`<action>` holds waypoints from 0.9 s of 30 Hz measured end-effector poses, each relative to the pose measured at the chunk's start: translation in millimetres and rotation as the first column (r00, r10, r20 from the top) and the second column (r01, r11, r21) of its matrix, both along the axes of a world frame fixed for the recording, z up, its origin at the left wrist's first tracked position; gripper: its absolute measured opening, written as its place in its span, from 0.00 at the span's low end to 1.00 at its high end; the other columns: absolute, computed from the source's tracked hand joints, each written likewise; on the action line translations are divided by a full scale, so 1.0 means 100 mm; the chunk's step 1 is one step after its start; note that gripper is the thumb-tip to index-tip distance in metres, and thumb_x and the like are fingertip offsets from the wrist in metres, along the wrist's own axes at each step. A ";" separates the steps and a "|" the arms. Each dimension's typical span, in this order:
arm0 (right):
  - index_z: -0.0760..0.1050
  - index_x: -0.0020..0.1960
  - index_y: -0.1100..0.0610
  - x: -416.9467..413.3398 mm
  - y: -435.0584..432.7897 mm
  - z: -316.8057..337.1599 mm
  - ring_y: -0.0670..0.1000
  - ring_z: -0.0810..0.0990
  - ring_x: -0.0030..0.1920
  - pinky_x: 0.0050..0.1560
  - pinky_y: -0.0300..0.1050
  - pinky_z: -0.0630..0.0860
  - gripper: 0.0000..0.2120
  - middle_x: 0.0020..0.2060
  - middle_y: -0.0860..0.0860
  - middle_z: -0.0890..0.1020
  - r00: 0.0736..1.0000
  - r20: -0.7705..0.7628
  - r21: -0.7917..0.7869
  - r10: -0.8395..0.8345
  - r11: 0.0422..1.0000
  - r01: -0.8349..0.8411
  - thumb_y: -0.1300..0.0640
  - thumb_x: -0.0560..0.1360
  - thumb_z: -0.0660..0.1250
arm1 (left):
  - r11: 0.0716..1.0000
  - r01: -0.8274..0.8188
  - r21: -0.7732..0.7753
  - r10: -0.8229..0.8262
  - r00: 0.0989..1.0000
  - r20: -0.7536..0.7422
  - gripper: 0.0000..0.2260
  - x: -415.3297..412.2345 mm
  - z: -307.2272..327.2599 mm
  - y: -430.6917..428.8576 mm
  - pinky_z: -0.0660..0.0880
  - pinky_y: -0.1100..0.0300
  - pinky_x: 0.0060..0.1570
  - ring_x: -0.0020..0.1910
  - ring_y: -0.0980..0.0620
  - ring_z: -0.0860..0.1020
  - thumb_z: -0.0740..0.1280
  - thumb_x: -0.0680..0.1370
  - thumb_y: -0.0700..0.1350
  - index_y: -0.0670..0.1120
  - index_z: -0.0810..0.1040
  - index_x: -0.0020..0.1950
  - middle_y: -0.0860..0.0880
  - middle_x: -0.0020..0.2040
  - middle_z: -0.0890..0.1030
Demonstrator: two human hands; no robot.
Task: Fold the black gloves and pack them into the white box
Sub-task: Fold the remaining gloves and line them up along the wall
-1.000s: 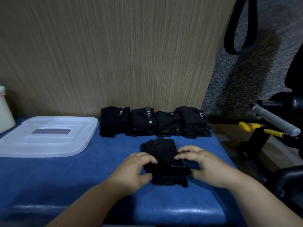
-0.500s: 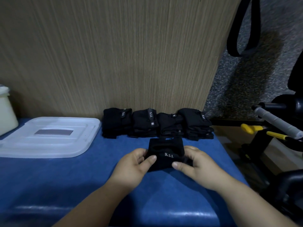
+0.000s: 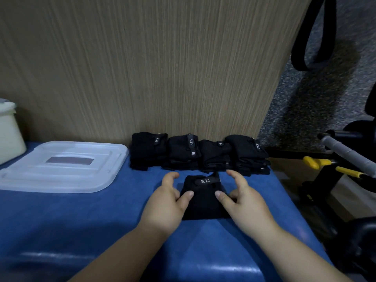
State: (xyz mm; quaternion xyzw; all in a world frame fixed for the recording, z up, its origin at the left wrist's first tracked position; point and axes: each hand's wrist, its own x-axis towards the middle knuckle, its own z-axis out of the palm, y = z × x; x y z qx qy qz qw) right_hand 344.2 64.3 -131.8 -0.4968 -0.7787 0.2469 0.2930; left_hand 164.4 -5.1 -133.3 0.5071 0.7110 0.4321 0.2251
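The inside of the white plastic box (image 3: 9,135), far left, is hidden. A folded black fabric glove (image 3: 203,202) is touched by both thumbs; left hand (image 3: 164,206) and right hand (image 3: 248,208) are released. A row of folded black gloves (image 3: 199,154) lies just behind.

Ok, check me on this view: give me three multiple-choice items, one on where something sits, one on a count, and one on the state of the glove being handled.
1. The clear lid lies:
A. right of the glove row
B. left of it
C. on top of it

2. Folded bundles in that row:
A. two
B. four
C. six

3. The glove between the left hand and right hand is:
A. spread flat
B. lifted in the air
C. folded, 5.11 tab up

Answers:
1 B, the lid sits toward the left edge and the row starts at its right.
2 B, four bundles stand side by side against the wood panel.
3 C, it lies compact on the blue surface with the tab readable.
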 end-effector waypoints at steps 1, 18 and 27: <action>0.60 0.71 0.45 0.00 -0.01 0.01 0.43 0.75 0.32 0.34 0.38 0.70 0.26 0.26 0.48 0.76 1.000 0.018 0.020 -0.017 1.000 0.016 0.46 0.76 0.65 | 1.000 -0.007 0.011 0.007 1.000 -0.009 0.25 0.00 0.00 0.00 0.69 0.71 0.35 0.29 0.60 0.73 0.66 0.78 0.50 0.51 0.61 0.73 0.55 0.26 0.70; 0.62 0.74 0.48 -0.08 -0.03 -0.07 0.35 0.51 0.72 0.72 0.35 0.54 0.23 0.73 0.41 0.65 0.928 0.281 0.208 0.243 0.929 -0.306 0.62 0.81 0.53 | 0.929 0.264 -0.261 -0.370 0.701 -0.609 0.25 0.10 -0.08 -0.04 0.37 0.57 0.74 0.76 0.60 0.38 0.47 0.83 0.56 0.57 0.41 0.78 0.61 0.78 0.42; 0.55 0.77 0.48 -0.07 -0.05 -0.02 0.42 0.55 0.75 0.67 0.26 0.46 0.23 0.75 0.44 0.60 0.894 0.375 0.113 0.244 0.946 -0.305 0.56 0.83 0.51 | 0.898 0.197 -0.394 -0.410 0.701 -0.584 0.28 -0.03 -0.09 -0.05 0.38 0.54 0.75 0.76 0.59 0.41 0.47 0.82 0.60 0.56 0.38 0.77 0.59 0.78 0.40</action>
